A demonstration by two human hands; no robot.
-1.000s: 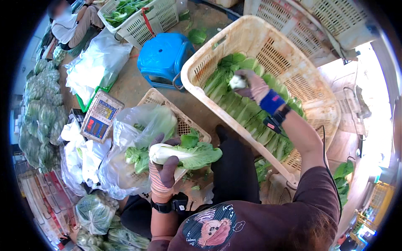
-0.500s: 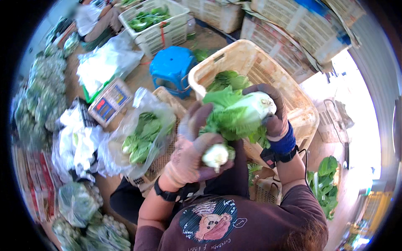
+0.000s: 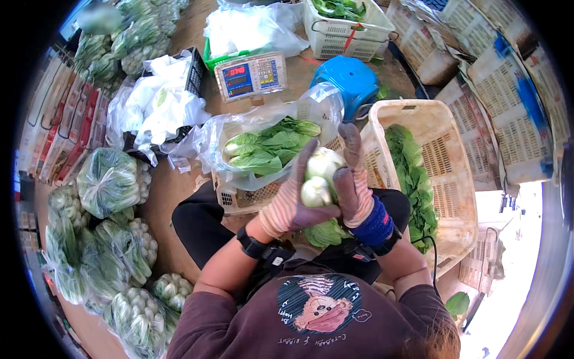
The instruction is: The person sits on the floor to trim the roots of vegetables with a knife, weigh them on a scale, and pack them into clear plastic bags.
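Two heads of bok choy [image 3: 317, 190] are cupped between my gloved hands, pale bases facing up. My left hand [image 3: 290, 206] wraps their left side and underside. Against their right side presses my right hand [image 3: 357, 194], its thumb over them and some fingers extended. Green leaves [image 3: 326, 233] hang below the hands, over my lap. Just beyond my left hand, a clear plastic bag [image 3: 206, 146] lies spread open in a low crate [image 3: 242, 202], with several bok choy [image 3: 266, 149] inside. To my right, a large beige crate [image 3: 448, 155] holds leafy greens [image 3: 412, 179] along its left side.
A blue stool [image 3: 345, 84] and a scale [image 3: 251, 76] stand beyond the bag. White plastic bags [image 3: 161, 107] fill a black crate on the left. Bagged greens [image 3: 113, 182] cover the left floor. Stacked crates [image 3: 496, 90] rise at the right; a white crate [image 3: 347, 36] is at the back.
My view has swung left. The hands, apart before with one head of greens each, have come together around both heads, whose bases now sit side by side near the open bag.
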